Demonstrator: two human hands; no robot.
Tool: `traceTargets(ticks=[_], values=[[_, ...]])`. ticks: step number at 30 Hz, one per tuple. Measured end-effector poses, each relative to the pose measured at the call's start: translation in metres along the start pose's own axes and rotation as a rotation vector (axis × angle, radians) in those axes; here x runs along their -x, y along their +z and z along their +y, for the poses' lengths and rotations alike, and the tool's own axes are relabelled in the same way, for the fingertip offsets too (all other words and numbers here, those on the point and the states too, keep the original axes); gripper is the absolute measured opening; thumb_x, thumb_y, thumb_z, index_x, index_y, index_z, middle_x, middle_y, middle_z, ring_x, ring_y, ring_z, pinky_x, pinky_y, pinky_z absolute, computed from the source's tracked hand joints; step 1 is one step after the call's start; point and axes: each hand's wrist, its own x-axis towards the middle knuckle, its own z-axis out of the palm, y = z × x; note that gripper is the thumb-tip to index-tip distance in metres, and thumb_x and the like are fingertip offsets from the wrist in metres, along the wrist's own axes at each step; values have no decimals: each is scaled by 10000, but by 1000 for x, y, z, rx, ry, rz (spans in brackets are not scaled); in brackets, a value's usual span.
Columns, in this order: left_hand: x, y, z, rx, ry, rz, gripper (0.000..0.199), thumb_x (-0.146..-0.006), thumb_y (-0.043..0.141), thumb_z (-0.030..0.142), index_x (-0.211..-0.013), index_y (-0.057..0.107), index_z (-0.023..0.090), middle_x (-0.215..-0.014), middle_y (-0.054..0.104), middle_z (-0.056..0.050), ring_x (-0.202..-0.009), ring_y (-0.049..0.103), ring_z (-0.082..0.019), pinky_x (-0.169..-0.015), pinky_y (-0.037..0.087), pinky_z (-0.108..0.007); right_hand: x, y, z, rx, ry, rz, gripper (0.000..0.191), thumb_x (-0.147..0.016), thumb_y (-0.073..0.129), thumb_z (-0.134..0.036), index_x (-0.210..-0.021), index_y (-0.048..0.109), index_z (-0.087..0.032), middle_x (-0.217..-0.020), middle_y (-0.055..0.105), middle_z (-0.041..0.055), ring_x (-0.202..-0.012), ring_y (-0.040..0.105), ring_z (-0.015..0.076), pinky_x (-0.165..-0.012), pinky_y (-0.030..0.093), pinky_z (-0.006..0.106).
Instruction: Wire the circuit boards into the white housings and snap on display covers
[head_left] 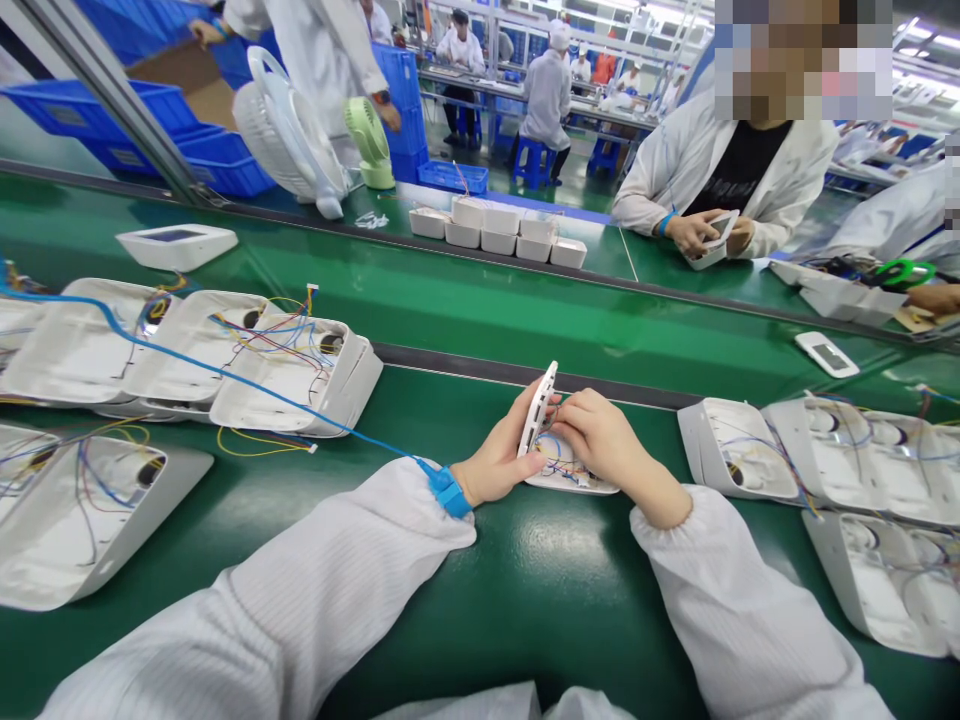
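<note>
My left hand [499, 455] grips a thin white panel [541, 405] that stands nearly on edge, its slotted side facing right. Below it a white plastic housing [577, 487] rests on the green bench, with blue, red and yellow wires [559, 455] inside. My right hand [600, 435] is closed at the back of the panel, above the housing. Its thumb and fingers are pinched together near the wires, and what lies between them is too small to make out. A blue wrist strap [448, 490] with a cord circles my left wrist.
White housings with wires [277, 375] are stacked at the left, and more housings [750, 455] stand at the right. Beyond runs a green belt [480, 300] carrying a white unit [178, 245] and a small panel [827, 354]. Across it a co-worker [739, 165] holds a white unit.
</note>
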Motion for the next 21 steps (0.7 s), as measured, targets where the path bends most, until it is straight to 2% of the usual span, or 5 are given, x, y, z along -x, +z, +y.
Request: traceTargets(ticks=[6, 14, 21], values=[[-1, 0, 3, -66, -7, -24, 898, -846, 607, 525, -1547, 122, 244, -1520, 369, -154, -1343, 441, -343, -1148, 316, -529, 0, -1, -2, 12, -10, 0, 207, -979, 477, -215, -910, 669, -179, -926, 643, 75, -853, 505, 206, -776, 429, 338], [0, -1, 4, -146, -22, -27, 874, -863, 588, 506, -1549, 110, 252, -1495, 407, -145, -1301, 488, -330, -1104, 378, -500, 1, -2, -4, 50, -38, 28, 228, -989, 461, -237, -903, 663, -177, -885, 635, 72, -821, 490, 204, -751, 416, 329], [-2, 0, 5, -196, -6, -59, 860, -883, 564, 500, -1556, 85, 256, -1528, 370, -134, -1362, 426, -339, -1142, 326, -496, 1, -1, -5, 105, -19, 20, 230, -976, 467, -211, -835, 645, -175, -826, 608, 67, -794, 477, 200, -713, 395, 315]])
